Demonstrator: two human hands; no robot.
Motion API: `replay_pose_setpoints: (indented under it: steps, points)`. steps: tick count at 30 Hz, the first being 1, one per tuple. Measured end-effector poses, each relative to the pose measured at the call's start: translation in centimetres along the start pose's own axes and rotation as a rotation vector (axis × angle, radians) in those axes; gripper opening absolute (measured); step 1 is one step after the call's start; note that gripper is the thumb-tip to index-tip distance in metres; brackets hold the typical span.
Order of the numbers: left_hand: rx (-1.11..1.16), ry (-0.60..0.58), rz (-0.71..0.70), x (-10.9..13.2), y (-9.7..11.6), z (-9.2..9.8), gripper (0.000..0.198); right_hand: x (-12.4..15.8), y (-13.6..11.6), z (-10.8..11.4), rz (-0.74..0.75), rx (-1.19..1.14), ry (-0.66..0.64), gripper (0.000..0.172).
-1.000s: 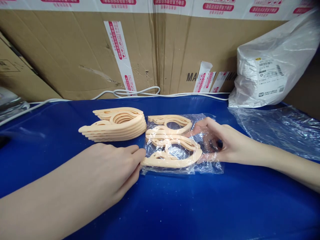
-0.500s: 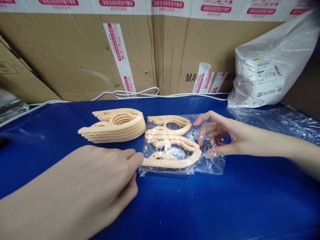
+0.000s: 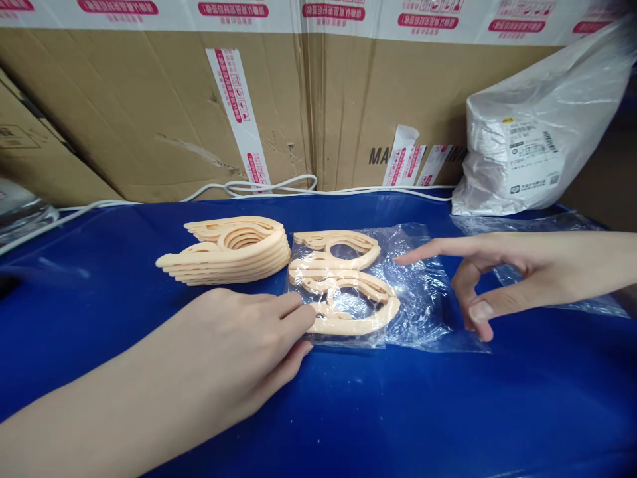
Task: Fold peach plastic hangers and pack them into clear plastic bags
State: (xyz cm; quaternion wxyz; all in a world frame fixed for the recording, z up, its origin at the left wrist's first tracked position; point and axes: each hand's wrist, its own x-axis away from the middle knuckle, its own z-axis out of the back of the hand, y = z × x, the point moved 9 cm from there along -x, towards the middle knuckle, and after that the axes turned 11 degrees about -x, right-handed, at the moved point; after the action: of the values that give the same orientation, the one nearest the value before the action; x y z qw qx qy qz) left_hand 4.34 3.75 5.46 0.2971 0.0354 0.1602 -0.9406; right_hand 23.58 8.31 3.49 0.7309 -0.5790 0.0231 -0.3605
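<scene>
A clear plastic bag [image 3: 423, 292] lies flat on the blue tabletop with beige folding hangers [image 3: 358, 325] inside. My left hand [image 3: 249, 338] pinches the bag's near left corner, its fingers covering the tip of the lowest hanger. Over the bag's right part, my right hand [image 3: 502, 275] is open: the index finger reaches left across the film, while the thumb and the other fingers bend down by the right edge. Whether they touch the film I cannot tell. Just left of the bag sits a neat stack of matching hangers [image 3: 239, 255], touched by neither hand.
Cardboard boxes [image 3: 164, 99] with printed tape stand along the back. A white cable [image 3: 358, 191] runs at their foot. A white labelled parcel bag [image 3: 517, 146] is at the back right, with more clear film [image 3: 592, 305] before it. Another shiny package [image 3: 22, 212] is far left.
My right hand has moved right and its index finger has straightened. The bag's loose right part is now spread further right. My left hand has shifted slightly right along the bag.
</scene>
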Motion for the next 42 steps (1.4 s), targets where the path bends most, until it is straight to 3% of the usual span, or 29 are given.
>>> replay_pose_setpoints:
  steps: [5,8,10,13,15,20,24,28,31,35,39,42]
  points:
    - [0.027,0.041,-0.021,-0.1,0.3,0.0,0.019,-0.4,0.9,0.5,-0.043,0.180,0.066,0.058]
    - [0.027,0.097,-0.047,-0.3,0.7,0.0,0.033,-0.9,1.3,0.5,-0.061,0.244,0.069,0.041]
    - [0.068,0.120,-0.081,-0.5,1.0,-0.2,0.046,-1.2,0.3,1.1,0.019,0.326,0.165,0.032]
    - [0.126,0.086,-0.127,-0.6,1.5,-1.1,0.054,-1.0,-2.3,1.9,0.234,0.486,0.397,0.033]
    - [0.141,0.039,-0.137,-0.7,1.6,-1.8,0.054,-1.0,-3.1,1.4,0.317,0.579,0.458,0.037]
    - [0.164,0.009,-0.138,-0.5,1.5,-2.6,0.060,-2.4,-2.2,-0.5,0.297,0.759,0.381,0.046]
    - [0.150,0.019,-0.128,-0.4,1.5,-2.8,0.063,-2.5,-2.0,-0.6,0.287,0.791,0.372,0.047]
    - [0.115,0.028,-0.147,-0.3,1.6,-2.8,0.052,-2.0,-2.8,-0.5,0.348,0.753,0.396,0.041]
    - [0.062,0.088,-0.144,-0.3,1.5,-2.4,0.050,-2.1,-2.7,-0.8,0.315,0.773,0.370,0.039]
    - [0.002,0.152,-0.162,-0.2,1.8,-2.2,0.066,-2.0,-2.5,-0.2,0.267,0.752,0.406,0.038]
    - [0.011,0.154,-0.174,-0.1,2.1,-1.9,0.090,-1.6,-2.0,1.3,0.228,0.679,0.458,0.021]
    - [0.051,0.143,-0.158,0.0,0.9,-0.7,0.107,-1.5,-1.2,2.3,0.182,0.678,0.468,0.013]
